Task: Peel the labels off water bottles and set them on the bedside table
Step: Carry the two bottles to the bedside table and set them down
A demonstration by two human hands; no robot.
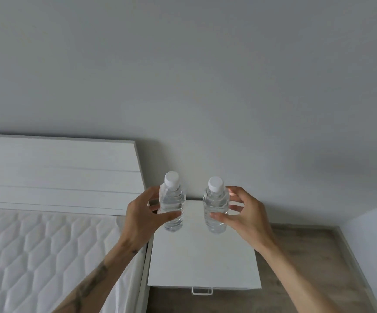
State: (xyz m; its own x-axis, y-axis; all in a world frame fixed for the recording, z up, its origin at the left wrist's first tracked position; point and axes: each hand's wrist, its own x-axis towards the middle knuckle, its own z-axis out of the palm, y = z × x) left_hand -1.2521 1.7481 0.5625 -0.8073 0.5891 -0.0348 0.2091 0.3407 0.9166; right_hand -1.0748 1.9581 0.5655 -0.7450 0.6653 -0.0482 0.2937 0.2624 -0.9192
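The left hand point(141, 219) curls around a clear, label-free plastic water bottle with a white cap point(172, 203), thumb across its front and fingers behind. The right hand point(242, 216) grips a second clear white-capped bottle point(215, 206) the same way. Both bottles stand upright, apart, at the far edge of the white square bedside table point(203, 263), beside the white quilted mattress point(36, 256).

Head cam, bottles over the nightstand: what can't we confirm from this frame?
- Whether the left bottle and right bottle touch the table or hover: their clear bases blend into its white top.
- Fingers of the left hand and right hand behind the bottles: partly hidden.
- Drawer front: only the handle shows.
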